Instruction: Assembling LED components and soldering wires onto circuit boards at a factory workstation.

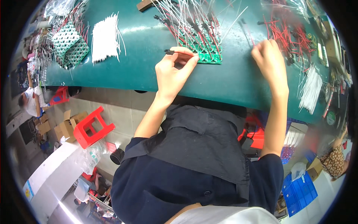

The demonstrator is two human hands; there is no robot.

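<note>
My left hand (pixel 172 72) is closed, thumb and forefinger pinching a red wire lead; its black connector (pixel 170 52) sticks out to the left. The pinch is at the near left part of a green circuit board panel (pixel 215 58). Many red and black leads with black connectors and long white strips (pixel 181 22) stand up from that panel. To the right, my right hand (pixel 270 59) is closed beside a loose pile of red leads (pixel 285 35). A blurred lead with a dark end (pixel 246 30) reaches from its fingertips.
On the green table (pixel 141 74) lie a white strip bundle (pixel 105 38) and more circuit boards (pixel 70 44) at the left. Another white strip bundle (pixel 310 89) is at the right. Below are a red stool (pixel 93 127) and a blue crate (pixel 299 192). Other people are farther off.
</note>
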